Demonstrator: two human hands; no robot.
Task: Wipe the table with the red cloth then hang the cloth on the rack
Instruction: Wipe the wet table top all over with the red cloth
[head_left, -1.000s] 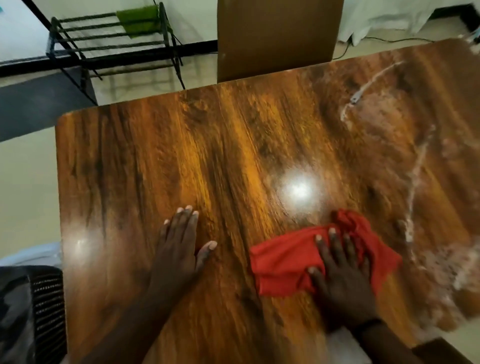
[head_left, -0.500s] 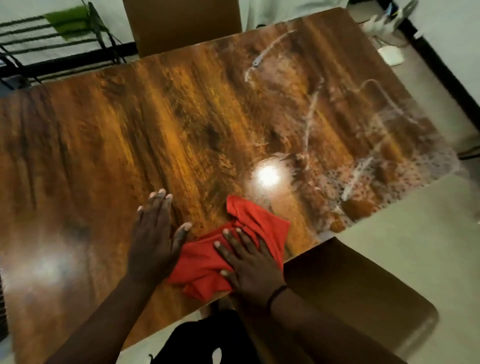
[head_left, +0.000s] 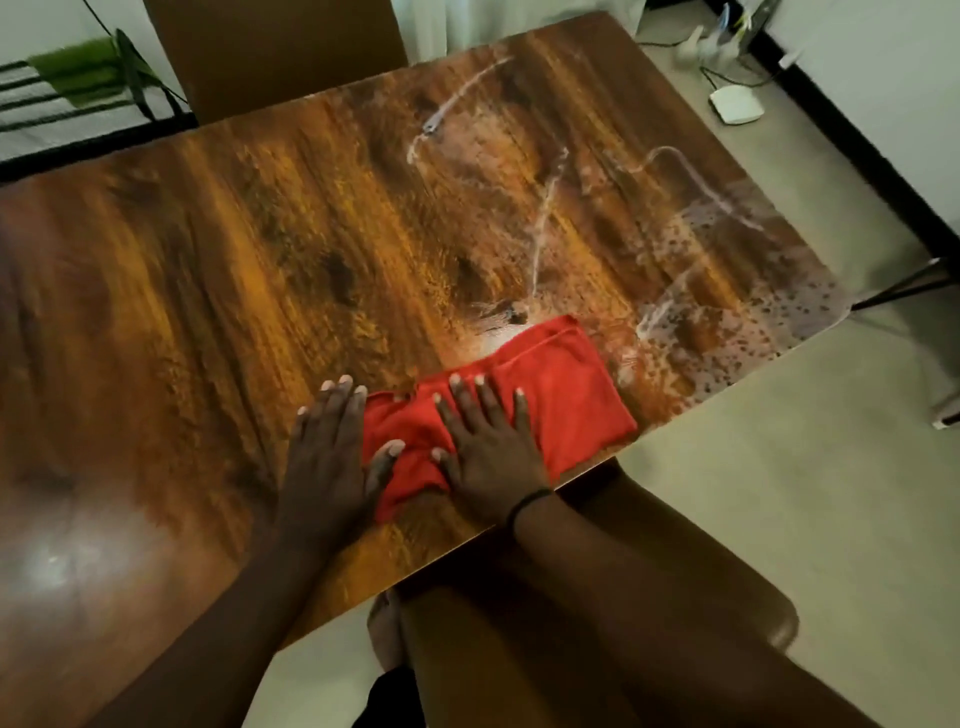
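The red cloth (head_left: 561, 384) lies folded on the glossy wooden table (head_left: 260, 270), close to the near edge. My right hand (head_left: 488, 441) presses flat on its middle with fingers spread. My left hand (head_left: 327, 457) lies flat on the table at the cloth's left end, its thumb on the cloth. White soapy streaks and speckles (head_left: 691, 270) cover the right part of the tabletop. The dark metal rack (head_left: 78, 98) stands on the floor beyond the far left corner, with a green cloth (head_left: 72, 70) draped over it.
A brown chair back (head_left: 275, 52) stands at the table's far side. Another brown chair (head_left: 675, 613) sits under my arms at the near edge. A white device (head_left: 736, 104) with cables lies on the floor at the far right wall.
The cloth now lies flatter and more spread out to the right under my right hand. My left thumb has come onto its left end. The view has shifted slightly.
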